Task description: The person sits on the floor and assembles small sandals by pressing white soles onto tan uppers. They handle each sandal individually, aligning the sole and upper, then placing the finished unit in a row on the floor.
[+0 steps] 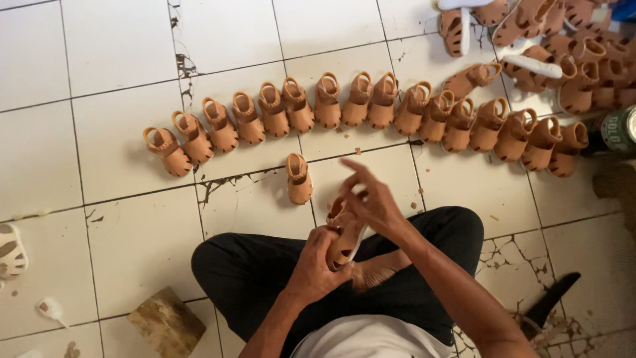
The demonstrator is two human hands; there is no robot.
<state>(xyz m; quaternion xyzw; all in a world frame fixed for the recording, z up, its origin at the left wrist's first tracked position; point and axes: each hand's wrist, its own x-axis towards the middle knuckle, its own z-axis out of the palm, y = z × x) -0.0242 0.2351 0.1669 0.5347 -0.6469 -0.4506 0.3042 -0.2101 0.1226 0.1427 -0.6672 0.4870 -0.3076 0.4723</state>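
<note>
At ten o'clock a row of tan sandals (358, 109) is lying in line; my left hand (315, 265) is gripping a sandal (344, 242) over my lap, steadying it while my right hand (374, 202) is pinching its strap

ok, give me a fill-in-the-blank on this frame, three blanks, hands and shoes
Both hands, left hand and right hand, hold one small tan ____ sandal.
A single tan sandal stands apart, ____ the long row of tan sandals on the white tiled floor.
The person sits cross-legged in ____ trousers.

Missing: leather; below; black
</note>
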